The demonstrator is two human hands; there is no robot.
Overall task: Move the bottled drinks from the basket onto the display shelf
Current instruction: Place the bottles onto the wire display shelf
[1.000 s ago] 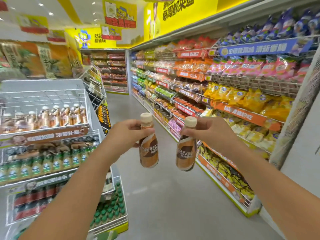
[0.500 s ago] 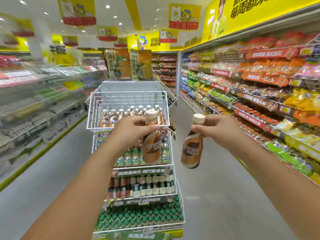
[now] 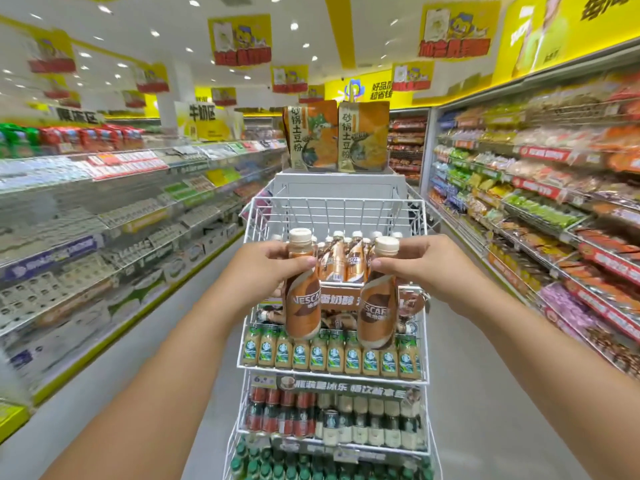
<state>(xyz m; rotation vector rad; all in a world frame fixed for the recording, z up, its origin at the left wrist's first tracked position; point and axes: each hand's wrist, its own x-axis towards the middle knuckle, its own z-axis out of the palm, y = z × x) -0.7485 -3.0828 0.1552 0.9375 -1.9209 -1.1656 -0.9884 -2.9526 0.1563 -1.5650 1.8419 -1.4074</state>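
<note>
Rack now centred; 2 bottles [image 3: 303, 299] held.

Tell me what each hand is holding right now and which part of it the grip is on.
Each holds a brown coffee bottle by its neck, just below the cap: left hand on the left bottle, right hand on the right bottle.

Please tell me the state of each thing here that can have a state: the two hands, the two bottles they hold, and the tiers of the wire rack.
Left hand: grips a bottle neck.
Right hand: grips a bottle neck.
Left brown Nescafe bottle with cream cap: capped, upright, held up.
Right brown Nescafe bottle with cream cap: capped, slightly tilted, held up.
White wire rack top tier: partly filled.
Green-label bottle tier: full front row.
</note>
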